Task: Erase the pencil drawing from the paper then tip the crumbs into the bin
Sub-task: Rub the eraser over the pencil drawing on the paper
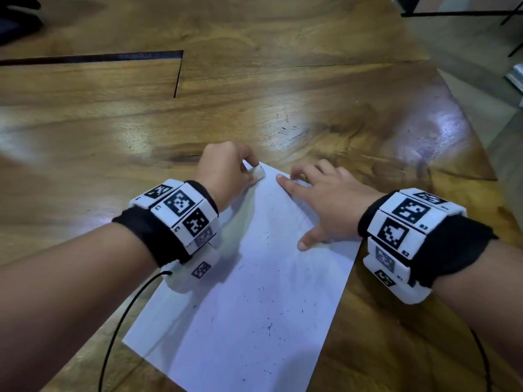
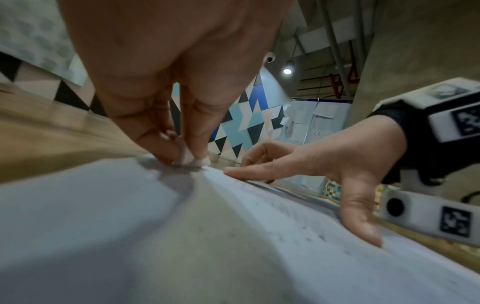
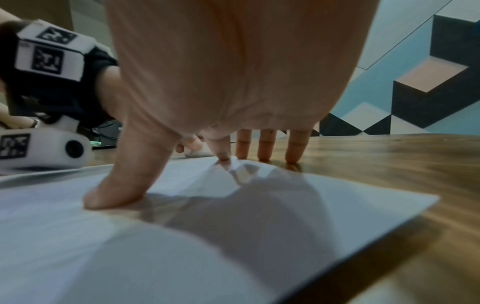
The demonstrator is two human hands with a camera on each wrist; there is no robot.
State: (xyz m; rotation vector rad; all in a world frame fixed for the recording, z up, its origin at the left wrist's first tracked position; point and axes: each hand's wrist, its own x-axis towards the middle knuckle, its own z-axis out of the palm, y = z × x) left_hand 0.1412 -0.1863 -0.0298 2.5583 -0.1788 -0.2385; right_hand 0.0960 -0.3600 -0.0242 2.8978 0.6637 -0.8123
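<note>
A white sheet of paper lies slantwise on the wooden table, with dark eraser crumbs scattered over its near half. My left hand pinches a small white eraser and holds it against the paper's far corner. The same eraser shows between thumb and fingers in the left wrist view. My right hand lies spread on the paper's right edge, its thumb and index finger pressing the sheet, the other fingertips on the wood. No bin is in view.
The wooden table stretches far ahead and to the left, with a dark slot cut into it. Its right edge runs diagonally, with floor beyond. A black cable hangs from my left wristband.
</note>
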